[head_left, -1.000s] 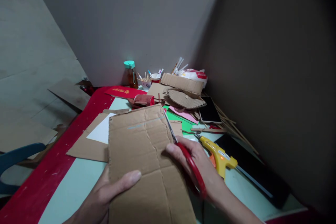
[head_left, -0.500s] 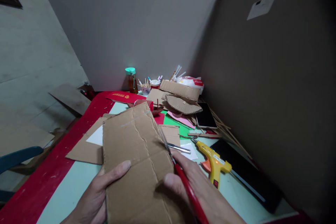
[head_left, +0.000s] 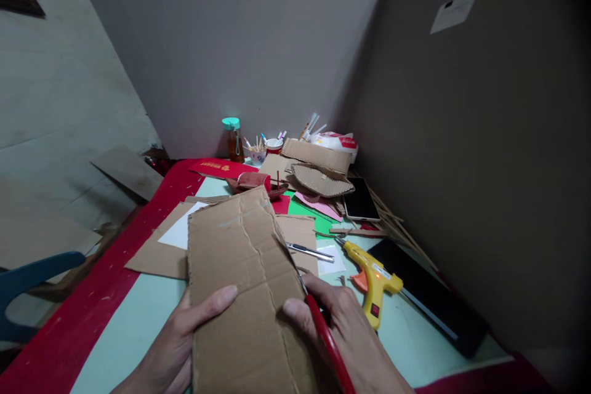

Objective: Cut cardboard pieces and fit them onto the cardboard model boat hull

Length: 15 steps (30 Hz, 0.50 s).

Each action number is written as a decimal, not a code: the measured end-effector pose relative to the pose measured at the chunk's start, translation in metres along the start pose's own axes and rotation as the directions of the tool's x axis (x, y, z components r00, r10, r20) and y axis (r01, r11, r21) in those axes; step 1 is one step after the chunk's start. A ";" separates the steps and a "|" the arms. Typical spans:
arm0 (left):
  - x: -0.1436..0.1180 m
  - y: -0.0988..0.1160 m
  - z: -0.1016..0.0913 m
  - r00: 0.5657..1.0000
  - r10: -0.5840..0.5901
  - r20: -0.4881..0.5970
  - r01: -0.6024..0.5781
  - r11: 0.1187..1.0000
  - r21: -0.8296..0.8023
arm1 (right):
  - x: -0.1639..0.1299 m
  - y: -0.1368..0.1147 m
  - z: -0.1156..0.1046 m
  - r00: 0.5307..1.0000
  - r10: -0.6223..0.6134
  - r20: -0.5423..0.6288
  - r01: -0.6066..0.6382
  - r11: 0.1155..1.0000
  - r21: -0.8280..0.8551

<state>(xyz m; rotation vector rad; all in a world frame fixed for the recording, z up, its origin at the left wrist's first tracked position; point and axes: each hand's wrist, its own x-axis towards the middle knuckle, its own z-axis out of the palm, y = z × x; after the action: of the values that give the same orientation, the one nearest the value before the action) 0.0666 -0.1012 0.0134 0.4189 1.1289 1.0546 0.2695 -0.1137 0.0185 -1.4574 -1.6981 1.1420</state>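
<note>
While left hand [head_left: 178, 345] grips cardboard sheet [head_left: 244, 295] by left edge, thumb on top, right hand [head_left: 351, 335] closed around red-handled scissors [head_left: 323, 332], thumb pressed on sheet's right edge. Sheet held above pale green tabletop [head_left: 138, 314] (creased, tilted away). Yellow glue gun [head_left: 373, 280] just right of right hand; craft knife [head_left: 310, 252] beyond sheet.

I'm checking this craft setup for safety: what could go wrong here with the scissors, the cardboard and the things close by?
The left hand grips the cardboard sheet with its thumb lying on top, not far from the red-handled scissors in the right hand; a slip might nick it. The yellow glue gun lies right beside the right hand; if hot, it could burn. A craft knife lies loose just beyond the sheet.
</note>
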 end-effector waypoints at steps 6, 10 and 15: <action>-0.002 -0.008 -0.006 1.000 -0.017 -0.026 0.017 0.999 0.028 | -0.001 0.002 0.003 0.996 0.062 0.061 -0.063 0.998 0.017; -0.005 -0.010 -0.007 1.000 -0.004 -0.025 0.005 0.999 0.046 | -0.003 -0.001 -0.002 0.999 0.024 0.037 -0.021 0.997 -0.079; -0.011 -0.007 0.000 1.000 0.002 -0.021 -0.001 0.999 0.049 | -0.003 -0.002 -0.004 0.999 0.025 0.029 -0.021 0.991 -0.133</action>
<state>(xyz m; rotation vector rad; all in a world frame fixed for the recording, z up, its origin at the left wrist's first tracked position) 0.0692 -0.1145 0.0138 0.4484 1.1755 1.0365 0.2724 -0.1159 0.0224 -1.5505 -1.8133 1.0861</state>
